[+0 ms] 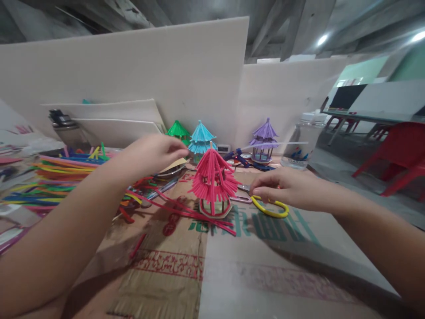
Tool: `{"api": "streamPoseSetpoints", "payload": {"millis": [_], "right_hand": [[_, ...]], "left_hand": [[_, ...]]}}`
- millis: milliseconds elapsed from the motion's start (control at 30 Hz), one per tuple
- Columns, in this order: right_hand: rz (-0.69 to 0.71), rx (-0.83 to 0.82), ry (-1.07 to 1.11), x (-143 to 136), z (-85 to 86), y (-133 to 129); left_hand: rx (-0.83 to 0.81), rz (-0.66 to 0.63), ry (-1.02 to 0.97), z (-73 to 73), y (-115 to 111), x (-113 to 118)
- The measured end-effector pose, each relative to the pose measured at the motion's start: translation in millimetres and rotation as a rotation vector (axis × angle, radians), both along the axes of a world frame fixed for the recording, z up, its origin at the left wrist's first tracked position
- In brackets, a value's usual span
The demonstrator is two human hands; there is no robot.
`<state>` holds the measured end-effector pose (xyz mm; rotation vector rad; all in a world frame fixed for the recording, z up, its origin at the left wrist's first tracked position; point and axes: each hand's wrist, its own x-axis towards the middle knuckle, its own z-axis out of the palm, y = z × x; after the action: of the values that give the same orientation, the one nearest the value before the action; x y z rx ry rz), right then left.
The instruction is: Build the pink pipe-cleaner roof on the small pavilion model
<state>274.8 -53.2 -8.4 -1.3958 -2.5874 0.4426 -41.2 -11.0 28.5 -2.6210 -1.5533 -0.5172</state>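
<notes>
A red pagoda model (214,181) with a fringed two-tier roof stands upright on the cardboard, several loose red strips (186,212) around its base. My left hand (159,153) is raised to the upper left of it, fingers apart and nothing seen in them. To the right, my right hand (282,186) is beside the yellow-handled scissors (270,207), its fingers curled close to the metal part; whether it grips them is unclear. A pink-handled tool (241,199) lies between the pagoda and the scissors.
Behind stand green (178,130), blue (200,137) and purple (264,139) pagodas, with a glue gun (241,158) among them. Colourful strips (63,175) are piled at left. A clear plastic jar (300,141) is at right, a dark-lidded jar (68,130) at back left. White boards (133,79) rise behind.
</notes>
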Motion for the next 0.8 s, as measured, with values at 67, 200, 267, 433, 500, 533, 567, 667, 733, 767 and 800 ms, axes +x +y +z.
{"api": "streamPoseSetpoints", "payload": {"millis": [67,200,267,433,500,533,567,667,733,767,800], "right_hand": [[0.006,0.058,-0.032,-2.5,5.6,9.6],[-0.122,0.325,-0.063,-10.6,23.2,30.0],[-0.179,0.417,-0.007,-14.9,29.0,36.9],[-0.148,0.411,0.185,-19.7,16.9,43.5],[-0.138,0.437,0.182,-17.9,7.6,43.7],[-0.132,0.445,0.173,-16.7,3.9,43.3],[-0.122,0.450,0.166,-15.7,1.1,42.5],[-0.056,0.491,0.214,-16.7,-2.3,36.1],[0.003,0.601,0.294,-22.3,-2.5,28.7],[0.034,0.672,0.323,-26.1,-2.6,24.5],[0.068,0.742,0.337,-30.0,-3.1,20.6]], "left_hand": [[0.041,0.019,-0.031,11.7,2.9,15.3],[0.060,-0.049,-0.222,17.1,11.6,35.1],[0.065,-0.109,-0.358,8.9,15.3,39.5],[-0.045,-0.215,-0.527,-16.0,17.6,43.0],[-0.104,-0.209,-0.549,-20.2,18.1,42.3],[-0.123,-0.203,-0.560,-21.1,18.6,41.7],[-0.136,-0.198,-0.570,-21.6,19.3,41.0],[-0.148,-0.198,-0.592,-23.2,21.3,39.8],[-0.145,-0.215,-0.603,-25.4,21.7,40.7],[-0.140,-0.226,-0.608,-26.7,21.5,41.8],[-0.132,-0.239,-0.613,-28.0,21.2,43.1]]}}
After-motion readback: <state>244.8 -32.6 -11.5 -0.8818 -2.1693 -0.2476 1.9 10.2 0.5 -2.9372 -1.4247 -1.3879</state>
